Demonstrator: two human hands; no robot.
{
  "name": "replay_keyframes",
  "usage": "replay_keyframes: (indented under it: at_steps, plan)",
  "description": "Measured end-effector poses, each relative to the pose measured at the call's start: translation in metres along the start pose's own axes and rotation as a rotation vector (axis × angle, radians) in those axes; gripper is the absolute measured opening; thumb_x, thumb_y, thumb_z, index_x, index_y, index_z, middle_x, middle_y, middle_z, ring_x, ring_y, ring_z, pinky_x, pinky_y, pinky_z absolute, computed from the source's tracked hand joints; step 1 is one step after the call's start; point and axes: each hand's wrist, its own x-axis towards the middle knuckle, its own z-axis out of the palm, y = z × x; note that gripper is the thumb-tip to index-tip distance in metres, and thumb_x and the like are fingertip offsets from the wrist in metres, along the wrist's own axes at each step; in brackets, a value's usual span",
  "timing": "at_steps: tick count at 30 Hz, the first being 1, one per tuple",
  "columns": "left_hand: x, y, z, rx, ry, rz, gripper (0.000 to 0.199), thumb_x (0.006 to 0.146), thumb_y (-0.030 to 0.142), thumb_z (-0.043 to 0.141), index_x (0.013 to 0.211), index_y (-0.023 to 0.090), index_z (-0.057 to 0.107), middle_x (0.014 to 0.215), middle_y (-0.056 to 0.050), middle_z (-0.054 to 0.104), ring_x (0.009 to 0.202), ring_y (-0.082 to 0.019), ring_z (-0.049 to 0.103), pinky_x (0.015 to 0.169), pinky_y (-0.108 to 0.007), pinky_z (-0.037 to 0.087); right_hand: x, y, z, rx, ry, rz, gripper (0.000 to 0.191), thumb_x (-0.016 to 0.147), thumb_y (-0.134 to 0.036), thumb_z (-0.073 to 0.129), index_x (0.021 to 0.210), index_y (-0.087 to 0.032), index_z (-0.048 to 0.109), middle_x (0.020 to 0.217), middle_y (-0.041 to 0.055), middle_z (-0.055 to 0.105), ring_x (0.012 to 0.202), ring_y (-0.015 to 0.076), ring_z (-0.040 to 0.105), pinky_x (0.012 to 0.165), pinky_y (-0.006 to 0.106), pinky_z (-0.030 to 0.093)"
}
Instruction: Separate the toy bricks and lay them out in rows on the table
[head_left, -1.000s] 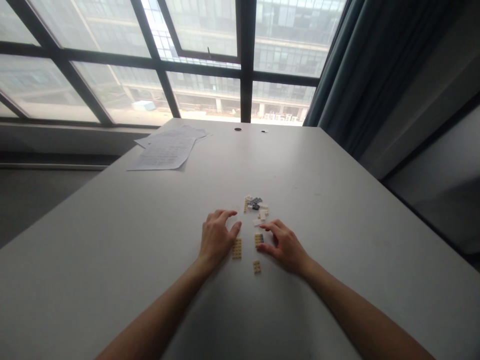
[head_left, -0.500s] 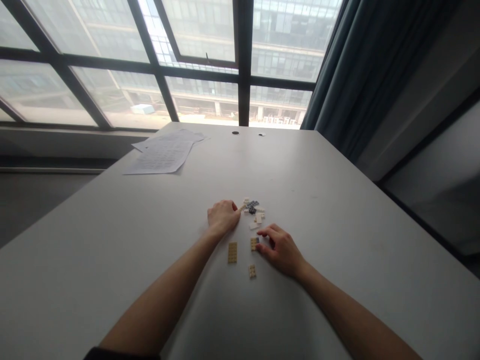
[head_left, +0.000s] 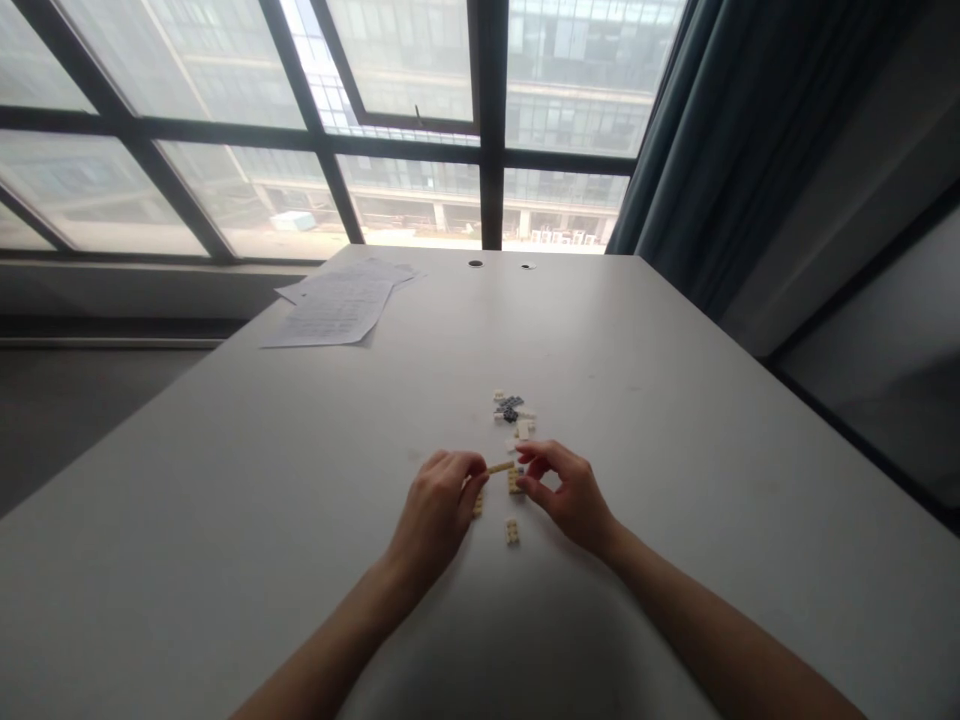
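My left hand [head_left: 444, 498] pinches one end of a long, thin tan brick [head_left: 500, 467], whose other end points right. Partly under that hand lies a tan plate [head_left: 478, 503]. My right hand [head_left: 564, 492] is curved with thumb and forefinger apart, its fingertips at the right side of a tan studded brick [head_left: 514, 481] with a small grey piece at its corner. Nearer to me lies a small tan brick [head_left: 512, 531]. Beyond the hands is a loose group of grey pieces [head_left: 511, 405] and white pieces [head_left: 523, 429].
All of this lies on a white table [head_left: 645, 400]. Printed papers [head_left: 337, 305] lie at its far left, and two round holes are near the far edge. Behind stand a window and a dark curtain [head_left: 697, 140] on the right.
My left hand has come back toward me from beside the loose pieces, carrying the thin tan brick, and now covers part of the tan plate. My right hand has stayed beside the studded brick.
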Motion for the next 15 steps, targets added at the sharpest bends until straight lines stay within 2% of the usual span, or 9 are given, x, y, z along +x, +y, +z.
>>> replay_keyframes:
  at_steps: [5,12,15]
  plan:
    - [-0.0099,0.0024,0.0059,-0.062,0.056,0.159,0.011,0.09,0.021,0.05,0.083,0.019,0.057,0.076,-0.002,0.061,0.076,-0.017,0.054,0.071,-0.03,0.044,-0.0086,-0.0083,0.0071,-0.028,-0.001,-0.091,0.013,0.086,-0.018,0.059,0.095,-0.022,0.067,0.088,0.0032,0.069,0.081,0.0152,0.064,0.076,0.027,0.05]
    - [-0.0113,0.0022,0.0102,-0.18,0.12,0.232,0.011,0.091,0.02,0.05,0.092,0.02,0.061,0.081,-0.004,0.066,0.077,-0.017,0.057,0.073,-0.029,0.047,-0.0099,-0.0091,0.0058,-0.04,0.025,-0.022,0.01,0.089,-0.023,0.057,0.089,-0.021,0.066,0.083,0.0026,0.069,0.075,0.0149,0.063,0.072,0.026,0.049]
    - [-0.0123,0.0058,0.0103,-0.237,0.141,0.209,0.012,0.091,0.02,0.05,0.092,0.02,0.062,0.081,-0.004,0.066,0.076,-0.016,0.059,0.071,-0.028,0.049,-0.0099,-0.0112,0.0066,-0.042,0.019,0.014,0.012,0.09,-0.026,0.054,0.088,-0.02,0.064,0.081,0.0024,0.068,0.073,0.0152,0.062,0.07,0.026,0.048]
